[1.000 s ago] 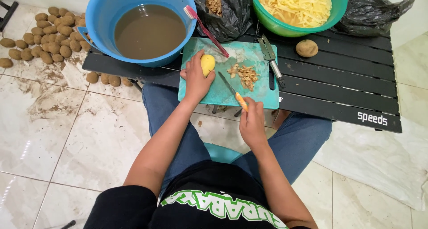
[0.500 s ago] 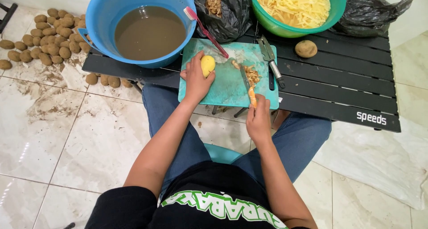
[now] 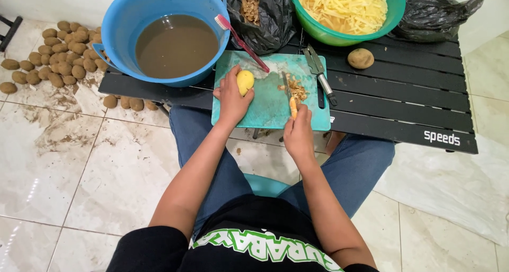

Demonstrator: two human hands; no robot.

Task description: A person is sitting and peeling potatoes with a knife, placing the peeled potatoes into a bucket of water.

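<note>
where held, peeled yellow potato (image 3: 245, 82)

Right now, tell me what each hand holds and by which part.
Left hand grips a peeled potato from its side on the cutting board. Right hand holds a knife by its orange handle.

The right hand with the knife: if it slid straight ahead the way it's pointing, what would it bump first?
Probably the little heap of potato peelings just beyond the right hand and its knife on the teal cutting board.
</note>
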